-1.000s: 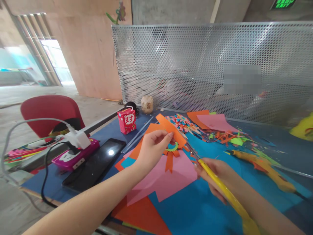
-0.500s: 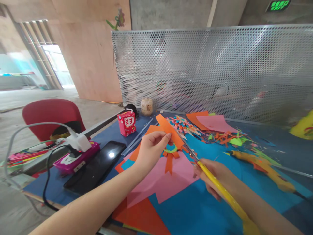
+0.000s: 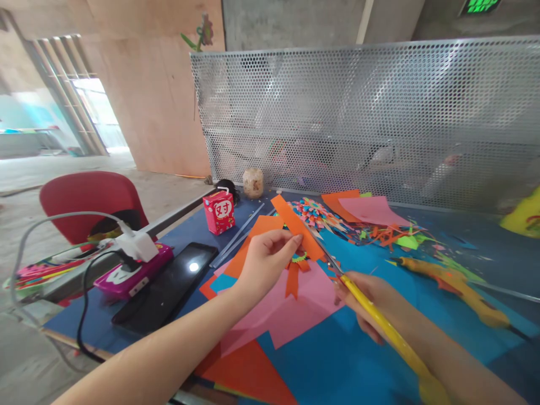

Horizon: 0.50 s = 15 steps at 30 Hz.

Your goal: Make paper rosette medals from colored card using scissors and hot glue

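My left hand (image 3: 270, 260) pinches an orange paper strip (image 3: 291, 216) between thumb and fingers, above the table. In my right hand (image 3: 367, 301) is a pair of scissors (image 3: 373, 315) with yellow handles; the blades lie along the strip's right edge. How far the blades are apart I cannot tell. Beneath the strip, partly hidden by it and my left hand, an orange paper ribbon rosette (image 3: 292, 278) rests on pink paper (image 3: 295, 318). Blue paper (image 3: 324, 365) lies under my right hand.
A yellow hot glue gun (image 3: 455, 287) lies at the right, near paper scraps (image 3: 392, 236). Behind the strip sits a multicoloured paper flower (image 3: 316, 212). To the left are a red drink carton (image 3: 219, 212), a phone (image 3: 169, 287) and a purple power strip (image 3: 135, 275). A perforated metal screen (image 3: 358, 118) stands behind.
My left hand and the orange strip have shifted slightly to the right along the scissors. My right hand stays almost in the same place.
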Each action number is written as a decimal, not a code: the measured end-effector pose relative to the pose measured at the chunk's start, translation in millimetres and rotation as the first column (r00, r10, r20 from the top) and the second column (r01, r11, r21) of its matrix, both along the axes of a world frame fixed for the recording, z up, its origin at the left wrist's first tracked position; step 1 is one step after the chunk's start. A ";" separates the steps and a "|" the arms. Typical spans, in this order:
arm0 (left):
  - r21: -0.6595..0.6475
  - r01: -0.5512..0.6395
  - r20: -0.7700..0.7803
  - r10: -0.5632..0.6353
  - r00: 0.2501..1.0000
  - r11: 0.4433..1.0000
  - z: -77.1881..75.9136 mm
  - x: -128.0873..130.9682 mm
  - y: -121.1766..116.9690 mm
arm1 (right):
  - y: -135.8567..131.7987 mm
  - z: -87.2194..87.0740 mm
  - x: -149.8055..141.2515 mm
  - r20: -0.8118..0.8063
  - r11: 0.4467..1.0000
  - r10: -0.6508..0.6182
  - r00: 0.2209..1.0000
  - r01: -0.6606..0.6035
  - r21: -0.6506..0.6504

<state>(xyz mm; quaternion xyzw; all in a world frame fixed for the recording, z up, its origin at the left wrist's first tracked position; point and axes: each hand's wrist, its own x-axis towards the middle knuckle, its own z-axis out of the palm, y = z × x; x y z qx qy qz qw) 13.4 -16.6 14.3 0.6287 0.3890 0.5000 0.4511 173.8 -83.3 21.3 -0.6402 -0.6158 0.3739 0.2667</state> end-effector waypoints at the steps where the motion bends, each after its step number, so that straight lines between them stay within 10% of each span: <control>1: -0.003 0.000 -0.001 0.000 1.000 1.000 -0.2 0.1 0.0 | 0.3 -0.1 -0.2 -0.005 1.000 0.000 1.000 0.000 -0.027; 15: 0.000 0.064 0.007 -0.064 0.998 0.998 0.2 2.0 -1.8 | 1.8 2.5 -0.1 -0.017 0.998 0.018 1.000 -0.020 -0.068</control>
